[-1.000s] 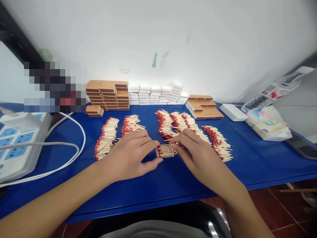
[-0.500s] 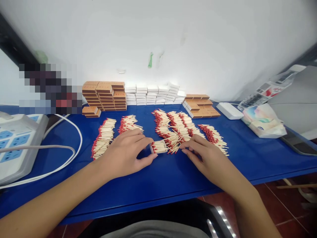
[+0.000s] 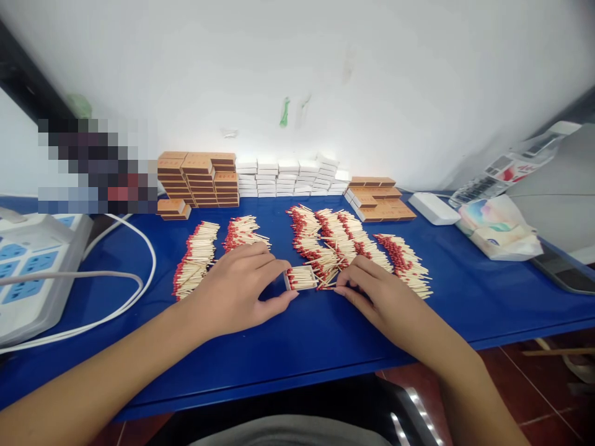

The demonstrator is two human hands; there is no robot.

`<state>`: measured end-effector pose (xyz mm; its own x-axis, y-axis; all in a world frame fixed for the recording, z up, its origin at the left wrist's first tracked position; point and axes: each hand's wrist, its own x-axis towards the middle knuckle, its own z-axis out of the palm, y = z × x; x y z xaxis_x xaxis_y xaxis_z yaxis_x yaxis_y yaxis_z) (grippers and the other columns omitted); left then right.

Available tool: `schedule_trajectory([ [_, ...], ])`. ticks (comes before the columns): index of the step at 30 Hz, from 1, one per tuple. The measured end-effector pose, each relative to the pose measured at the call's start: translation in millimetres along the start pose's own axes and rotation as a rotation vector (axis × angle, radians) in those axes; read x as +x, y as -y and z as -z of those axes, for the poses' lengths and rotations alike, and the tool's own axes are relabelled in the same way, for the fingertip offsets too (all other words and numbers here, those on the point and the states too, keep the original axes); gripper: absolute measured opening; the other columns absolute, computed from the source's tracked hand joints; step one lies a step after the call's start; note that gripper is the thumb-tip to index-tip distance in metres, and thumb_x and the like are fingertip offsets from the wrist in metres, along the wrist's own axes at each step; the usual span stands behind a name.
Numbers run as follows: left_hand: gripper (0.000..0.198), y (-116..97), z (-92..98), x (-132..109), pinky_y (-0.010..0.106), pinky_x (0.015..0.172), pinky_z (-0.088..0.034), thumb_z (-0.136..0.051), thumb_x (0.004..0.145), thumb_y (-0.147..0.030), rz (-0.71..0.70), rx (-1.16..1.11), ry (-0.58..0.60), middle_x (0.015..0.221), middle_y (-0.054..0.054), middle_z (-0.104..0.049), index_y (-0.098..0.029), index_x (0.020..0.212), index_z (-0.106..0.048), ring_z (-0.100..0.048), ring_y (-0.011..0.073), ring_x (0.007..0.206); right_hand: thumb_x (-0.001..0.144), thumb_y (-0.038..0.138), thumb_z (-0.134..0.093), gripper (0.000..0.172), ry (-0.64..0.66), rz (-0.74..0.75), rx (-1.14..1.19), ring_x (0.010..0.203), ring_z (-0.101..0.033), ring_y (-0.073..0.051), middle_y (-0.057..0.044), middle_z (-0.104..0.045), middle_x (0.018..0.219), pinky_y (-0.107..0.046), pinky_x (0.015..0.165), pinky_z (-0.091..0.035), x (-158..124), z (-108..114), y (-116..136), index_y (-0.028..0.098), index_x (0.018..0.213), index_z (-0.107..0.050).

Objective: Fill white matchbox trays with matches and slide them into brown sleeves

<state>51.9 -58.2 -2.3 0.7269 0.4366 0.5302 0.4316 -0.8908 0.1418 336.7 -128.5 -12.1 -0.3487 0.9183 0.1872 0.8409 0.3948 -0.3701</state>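
My left hand (image 3: pixel 246 285) grips the left end of a white matchbox tray (image 3: pixel 314 279) between thumb and fingers. Inside the tray lie several red-headed matches (image 3: pixel 301 277), side by side. To the right of it, my right hand (image 3: pixel 372 288) pinches the end of a single match (image 3: pixel 327 288), whose red head points left toward the tray, just short of its right end. Loose matches (image 3: pixel 325 260) lie heaped just behind the tray and the right fingers. Another heap of matches (image 3: pixel 198 257) spreads beyond my left wrist, and one more (image 3: pixel 406 263) lies beyond my right hand.
Along the wall stand stacked brown matchboxes (image 3: pixel 199 179), white trays (image 3: pixel 288 176) and more brown boxes (image 3: pixel 381 201). A power strip (image 3: pixel 41 272) with white cables (image 3: pixel 151 248) sits at left. A tissue pack (image 3: pixel 499 226), plastic bottle (image 3: pixel 515 161) and white block (image 3: pixel 434 208) are at right.
My right hand has drawn slightly down and left at the heap's front edge, and a single match now shows in its fingertips. My left hand keeps its hold on the tray.
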Motion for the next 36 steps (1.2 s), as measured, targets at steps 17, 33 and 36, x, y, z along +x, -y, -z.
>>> schedule_trajectory([
  [17, 0.023, -2, 1.1, -1, 0.038, 0.077, -0.054, -0.067, 0.098, -0.035, -0.014, 0.014, -0.016, 0.076, 0.002, -0.067, -0.015, 0.108, -0.073, -0.062, 0.0215, 0.078, 0.108, 0.031, -0.052, 0.013, -0.051, -0.024, -0.042, 0.093, -0.063, -0.021, -0.006, -0.059, 0.105, -0.038, 0.085, -0.051, -3, -10, 6, 0.024, 0.103, -0.061],
  [33, 0.025, -2, 2.3, 0, 0.036, 0.073, -0.052, -0.068, 0.098, -0.035, -0.008, 0.0, -0.009, 0.078, 0.003, -0.067, -0.014, 0.11, -0.073, -0.062, 0.0216, 0.078, 0.108, 0.027, -0.052, 0.01, -0.149, 0.033, -0.019, 0.093, -0.063, -0.021, -0.006, -0.06, 0.106, -0.037, 0.085, -0.05, 10, 5, 23, 0.022, 0.103, -0.059],
  [36, 0.024, -3, 3.0, 0, 0.036, 0.073, -0.052, -0.068, 0.098, -0.034, -0.023, -0.011, -0.025, 0.077, 0.003, -0.067, -0.014, 0.111, -0.072, -0.062, 0.0211, 0.078, 0.108, 0.024, -0.052, 0.009, -0.155, 0.088, -0.052, 0.094, -0.064, -0.021, -0.006, -0.061, 0.105, -0.037, 0.084, -0.051, 22, 6, 33, 0.021, 0.103, -0.06],
])
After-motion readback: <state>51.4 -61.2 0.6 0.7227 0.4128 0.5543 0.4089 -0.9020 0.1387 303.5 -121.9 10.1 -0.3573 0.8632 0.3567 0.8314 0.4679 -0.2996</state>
